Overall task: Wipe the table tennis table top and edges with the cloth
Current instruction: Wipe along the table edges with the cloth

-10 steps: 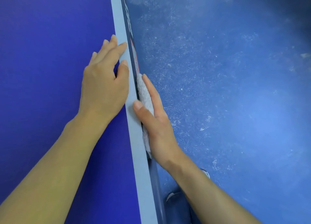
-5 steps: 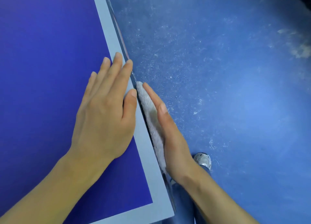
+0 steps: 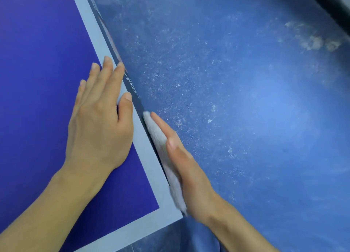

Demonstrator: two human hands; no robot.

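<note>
The left grip (image 3: 98,130) lies palm down on the deep blue top of the desk (image 3: 37,62), close to its near corner (image 3: 175,216). Its fingers are straight and held together and it has hold of nothing. The tips of its two longest fingers reach across the pale border line (image 3: 91,30) that frames the top, and the thumb rests on that line too. The right grip (image 3: 187,168) is off the side of the desk, turned on edge with its palm facing the desk's dark side edge (image 3: 132,89). Its fingers are stretched out flat rather than curled, and they press the cloth (image 3: 157,132) against that edge. The cloth is pale and fuzzy. It is sandwiched between the palm and the side edge, and it runs from just past the fingertips down nearly to the corner, where its lower end looks blurred. The right thumb lies along the cloth's upper side, just beside the border line. White lettering shows on the side edge above the cloth, too small to read. Below and to the right spreads a blue floor (image 3: 246,100), scuffed with whitish marks and dust.
</note>
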